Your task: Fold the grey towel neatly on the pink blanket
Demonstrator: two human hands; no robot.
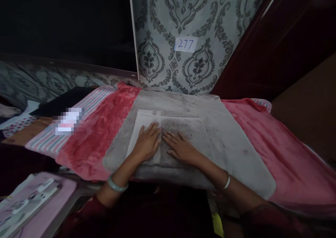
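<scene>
A flat, roughly rectangular piece lies on a grey plush cloth (233, 147). Its left part is a white panel (147, 118), and its right part is a grey speckled panel (193, 127); a pale strip runs between them. Whether it is paper, fabric or a book cover I cannot tell. My left hand (147, 142) rests flat on the white panel, fingers stretched forward beside the strip. On the speckled panel lies my right hand (182, 148), palm down, fingers pointing left and slightly apart. Neither hand grips anything.
Red plush cloth (118, 126) and pink plush cloth (278, 154) flank the grey one. At left are striped fabric (49, 140) and a blurred-out white item (68, 121). A power strip (28, 206) lies on a pink surface at lower left. Behind are a dark screen (68, 24) and a wall label (186, 44).
</scene>
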